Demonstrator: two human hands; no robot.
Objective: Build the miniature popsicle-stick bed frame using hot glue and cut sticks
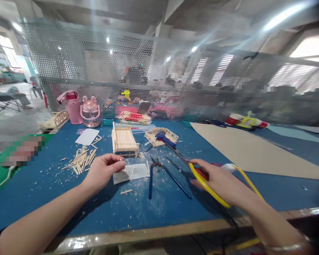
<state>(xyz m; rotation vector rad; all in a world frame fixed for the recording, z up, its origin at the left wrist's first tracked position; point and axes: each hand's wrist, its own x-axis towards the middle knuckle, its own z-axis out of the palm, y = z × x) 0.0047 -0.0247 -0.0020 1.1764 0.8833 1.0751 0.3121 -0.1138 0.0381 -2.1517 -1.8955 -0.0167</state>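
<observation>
My left hand (pixel 106 169) is raised over a white paper slip (pixel 134 173), thumb and fingertips pinched on a tiny pale piece (pixel 121 160). On the right, my right hand (pixel 215 177) is closed around a yellow-handled tool (pixel 202 180); the tool's exact kind is unclear, and something red shows by the fingers. Between the hands lie blue-handled pliers (pixel 157 163), handles spread. A miniature bed of wooden sticks (pixel 125 140) stands behind the paper. To its right a blue glue gun (pixel 166 139) rests on a small wooden stick frame (pixel 151 136).
Cut wooden sticks (pixel 82 159) lie piled at left beside a white card (pixel 87 136). A pink thermos (pixel 73 106) and a pink bottle (pixel 90 112) stand behind, near bundled sticks (pixel 134 117). Beige board (pixel 250 148) covers the right side. A perforated screen (pixel 95 63) closes off the back.
</observation>
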